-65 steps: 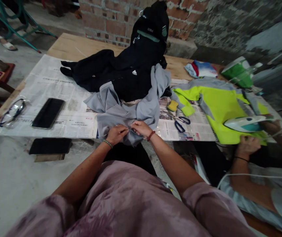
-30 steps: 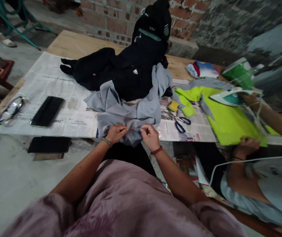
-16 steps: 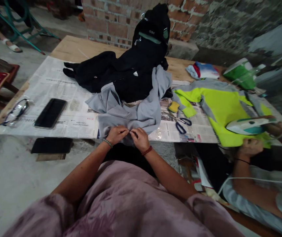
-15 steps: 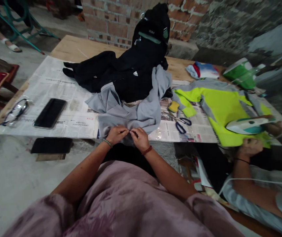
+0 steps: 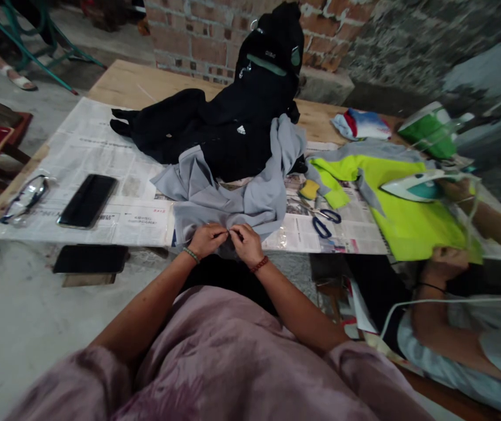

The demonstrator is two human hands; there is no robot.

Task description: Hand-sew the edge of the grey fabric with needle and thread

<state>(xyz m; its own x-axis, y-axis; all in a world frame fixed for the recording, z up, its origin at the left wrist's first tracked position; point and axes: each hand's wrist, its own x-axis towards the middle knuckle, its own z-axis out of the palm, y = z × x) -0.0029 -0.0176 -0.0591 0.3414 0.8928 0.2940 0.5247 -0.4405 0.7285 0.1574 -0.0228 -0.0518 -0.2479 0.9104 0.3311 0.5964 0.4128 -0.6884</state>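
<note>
Grey cloth (image 5: 257, 199) at six o'clock on the table (image 5: 116, 82), left hand (image 5: 208, 240) pinching it, right hand (image 5: 247, 242) pinching something too small to tell, scissors (image 5: 315, 221) at its three o'clock, black jacket (image 5: 215, 131) at its twelve

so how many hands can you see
4: the left hand and right hand, close together at the near edge of the grey cloth; a co-worker's hand on the iron; their other hand at the near edge of the yellow shirt. Others may be hidden.
</note>
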